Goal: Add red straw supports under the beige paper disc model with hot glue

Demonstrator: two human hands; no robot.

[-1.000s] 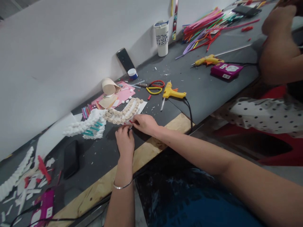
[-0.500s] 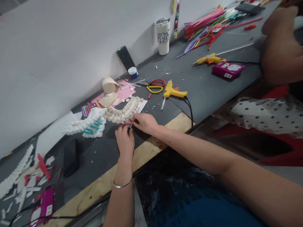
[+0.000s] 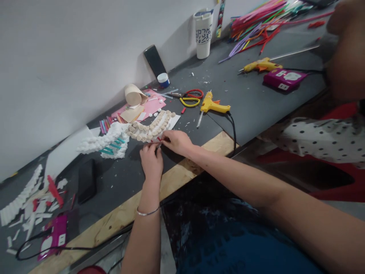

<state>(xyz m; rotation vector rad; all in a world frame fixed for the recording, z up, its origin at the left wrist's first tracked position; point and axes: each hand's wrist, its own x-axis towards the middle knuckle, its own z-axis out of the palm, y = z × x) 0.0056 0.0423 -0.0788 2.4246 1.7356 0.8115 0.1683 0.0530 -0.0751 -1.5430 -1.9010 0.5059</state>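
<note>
My left hand (image 3: 151, 160) and my right hand (image 3: 177, 141) meet at the near edge of a curved craft piece (image 3: 151, 129) made of beige rolled discs, lying on white paper on the grey table (image 3: 245, 102). Both hands are closed in a pinch around a small red strip (image 3: 159, 140) between their fingertips. The beige piece joins a white ruffled section with teal sticks (image 3: 110, 146) to its left. A silver bangle sits on my left wrist.
A yellow glue gun (image 3: 212, 107) with black cord and red-yellow scissors (image 3: 191, 98) lie beyond my hands. A black phone (image 3: 86, 180) lies left; another leans on the wall. A second person's arm (image 3: 345, 57) and polka-dot sleeve are at right, near a magenta power strip (image 3: 283, 78).
The view has shifted slightly, so everything sits a little higher and to the right. My hands stay together at the edge of the beige piece, fingers still pinched.
</note>
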